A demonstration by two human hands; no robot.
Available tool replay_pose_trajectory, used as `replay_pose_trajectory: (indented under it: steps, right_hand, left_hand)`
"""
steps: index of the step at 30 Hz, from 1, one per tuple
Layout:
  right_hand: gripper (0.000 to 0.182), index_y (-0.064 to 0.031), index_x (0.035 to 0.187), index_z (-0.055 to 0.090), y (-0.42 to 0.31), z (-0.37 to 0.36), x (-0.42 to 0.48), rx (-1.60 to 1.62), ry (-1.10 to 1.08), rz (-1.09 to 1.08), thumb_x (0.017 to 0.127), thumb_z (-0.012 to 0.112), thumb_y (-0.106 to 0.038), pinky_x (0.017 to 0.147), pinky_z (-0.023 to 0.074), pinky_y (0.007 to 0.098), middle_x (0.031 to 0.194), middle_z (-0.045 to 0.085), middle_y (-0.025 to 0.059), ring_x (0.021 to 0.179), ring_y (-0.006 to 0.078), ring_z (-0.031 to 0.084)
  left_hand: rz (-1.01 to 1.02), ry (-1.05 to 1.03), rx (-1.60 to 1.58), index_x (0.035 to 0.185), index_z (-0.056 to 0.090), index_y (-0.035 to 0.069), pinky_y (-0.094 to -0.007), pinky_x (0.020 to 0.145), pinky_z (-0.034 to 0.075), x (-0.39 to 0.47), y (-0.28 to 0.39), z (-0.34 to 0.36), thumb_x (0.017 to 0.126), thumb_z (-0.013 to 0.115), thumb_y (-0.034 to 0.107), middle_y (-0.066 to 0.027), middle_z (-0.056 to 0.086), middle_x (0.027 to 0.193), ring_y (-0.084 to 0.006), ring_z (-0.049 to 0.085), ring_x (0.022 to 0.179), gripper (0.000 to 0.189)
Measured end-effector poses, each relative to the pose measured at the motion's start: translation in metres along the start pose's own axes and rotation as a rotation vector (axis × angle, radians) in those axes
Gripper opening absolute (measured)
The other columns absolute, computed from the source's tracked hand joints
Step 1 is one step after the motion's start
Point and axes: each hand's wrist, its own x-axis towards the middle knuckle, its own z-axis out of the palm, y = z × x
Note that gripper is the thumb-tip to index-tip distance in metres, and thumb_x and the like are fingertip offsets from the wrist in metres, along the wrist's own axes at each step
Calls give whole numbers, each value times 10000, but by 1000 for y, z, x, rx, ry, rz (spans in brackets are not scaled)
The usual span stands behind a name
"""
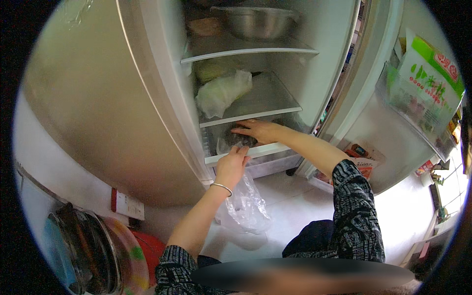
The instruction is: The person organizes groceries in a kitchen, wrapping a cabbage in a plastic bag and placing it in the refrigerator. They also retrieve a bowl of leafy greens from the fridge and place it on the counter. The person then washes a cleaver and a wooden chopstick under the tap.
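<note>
My left hand (232, 166), with a bangle at the wrist, pinches a clear plastic bag (247, 206) at the front edge of the lowest refrigerator compartment (265, 149). The bag hangs down in front of that edge, and some clear plastic also shows just inside it. Reaching in under the glass shelf (273, 92), my right hand (260, 131) has its fingers spread above a dark item (239, 139). Whether the palm touches this item cannot be seen. Higher up, a vegetable wrapped in white plastic (224, 92) lies on the shelf.
A steel bowl (261, 23) stands on the upper shelf. The open refrigerator door (372, 121) is on the right, with a green and white food packet (431, 77) in its bin. Several pot lids or trays (99, 250) stand at lower left, above the tiled floor (295, 199).
</note>
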Motion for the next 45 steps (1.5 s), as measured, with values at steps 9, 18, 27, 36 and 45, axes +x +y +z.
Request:
replay_pose_trajectory:
  steps: [9, 18, 27, 36, 45]
  right_hand:
    - [881, -188, 1482, 255, 3, 25, 67, -71, -133, -261, 722, 701, -173, 1151, 240, 428, 1540, 224, 143, 1400, 347, 258]
    - [642, -120, 1406, 415, -21, 2, 50, 168, -61, -4, 841, 638, -327, 1083, 343, 407, 1475, 352, 173, 1322, 355, 384]
    - [404, -56, 1238, 583, -40, -6, 14, 408, 303, 329, 917, 560, -300, 836, 500, 377, 1163, 638, 159, 980, 314, 638]
    - [526, -16, 1257, 515, -181, -15, -110, 544, 466, 256, 840, 679, -292, 834, 489, 431, 1130, 597, 206, 951, 368, 617]
    - [606, -5, 1243, 501, -189, -4, -103, 702, 354, 349, 793, 728, -341, 879, 465, 434, 1204, 556, 204, 1070, 363, 561]
  left_hand:
    - [-6, -27, -68, 1182, 597, 124, -459, 691, 518, 1, 1, 5, 897, 574, 270, -122, 610, 1067, -351, 638, 803, 322]
    - [-57, -47, -47, 1200, 588, 119, -450, 733, 520, -2, 2, -6, 885, 584, 236, -122, 577, 1194, -357, 637, 872, 336]
    - [22, 52, -323, 1239, 578, 79, -409, 845, 495, -2, -31, 4, 857, 625, 187, -172, 626, 1140, -349, 628, 969, 399]
    - [-464, 65, -1080, 1060, 648, 94, -203, 518, 362, -5, 25, -87, 883, 655, 188, 30, 594, 898, -35, 445, 634, 200]
    - [-230, 75, -842, 1088, 636, 66, -224, 557, 418, -1, 26, -82, 842, 608, 43, -3, 511, 922, -74, 482, 652, 249]
